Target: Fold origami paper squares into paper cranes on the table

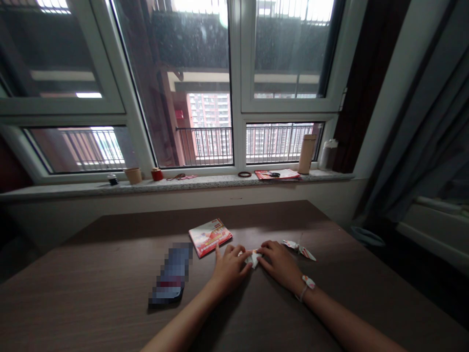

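Note:
A small white folded paper [253,259] with orange print lies low over the table between my hands. My left hand [230,268] has its fingers curled on the paper's left side, the thumb at the near edge. On the opposite side, my right hand [280,262] pinches the paper, and its fingertips partly cover it. Just past the right hand rests a second folded paper piece [299,250], white with red and green marks. A red and white printed paper packet [210,238] lies beyond my left hand. Around my right wrist is a thin bracelet with a patterned paper piece [309,282].
A pixelated dark flat object [170,276] lies left on the brown table [91,288]. Along the windowsill [216,182] stand a paper cup [134,175], a red spool [157,174], printed sheets with black scissors [274,174], a tan bottle [307,154] and a pale bottle [328,155].

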Demonstrator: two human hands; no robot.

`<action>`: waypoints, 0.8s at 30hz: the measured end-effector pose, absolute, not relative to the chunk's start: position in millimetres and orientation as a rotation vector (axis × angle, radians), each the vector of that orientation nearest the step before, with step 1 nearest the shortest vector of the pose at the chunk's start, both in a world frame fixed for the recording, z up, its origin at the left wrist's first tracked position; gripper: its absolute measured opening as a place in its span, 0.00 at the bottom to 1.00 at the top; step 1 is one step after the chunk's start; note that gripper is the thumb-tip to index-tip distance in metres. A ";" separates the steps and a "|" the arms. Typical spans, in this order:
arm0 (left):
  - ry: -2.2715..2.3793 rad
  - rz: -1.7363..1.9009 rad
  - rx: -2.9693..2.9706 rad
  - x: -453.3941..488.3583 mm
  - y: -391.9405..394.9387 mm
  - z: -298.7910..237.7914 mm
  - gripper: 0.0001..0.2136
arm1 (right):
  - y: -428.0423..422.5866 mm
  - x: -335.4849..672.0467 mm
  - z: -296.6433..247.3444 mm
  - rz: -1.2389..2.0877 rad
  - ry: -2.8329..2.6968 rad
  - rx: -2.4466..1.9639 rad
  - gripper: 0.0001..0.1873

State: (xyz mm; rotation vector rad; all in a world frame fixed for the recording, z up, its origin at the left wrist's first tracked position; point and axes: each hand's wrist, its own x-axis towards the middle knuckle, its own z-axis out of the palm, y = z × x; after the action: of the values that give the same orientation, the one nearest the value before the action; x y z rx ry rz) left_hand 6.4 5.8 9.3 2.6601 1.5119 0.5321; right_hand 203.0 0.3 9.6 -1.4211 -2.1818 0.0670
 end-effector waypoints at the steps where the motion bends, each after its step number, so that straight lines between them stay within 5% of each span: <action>1: 1.512 0.533 2.663 6.5 5.5 9.5 0.16 | 0.4 203.3 9.3 0.067 -2.181 -1.420 0.12; 24: 1.503 0.511 2.652 7.2 5.0 8.1 0.17 | 0.4 206.4 6.2 0.077 -2.163 -1.422 0.14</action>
State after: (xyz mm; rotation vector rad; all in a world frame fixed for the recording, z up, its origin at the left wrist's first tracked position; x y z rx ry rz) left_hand 7.2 5.0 8.1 2.6520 1.5030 0.5108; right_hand 206.4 0.4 6.2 -1.4222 -2.1634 0.0767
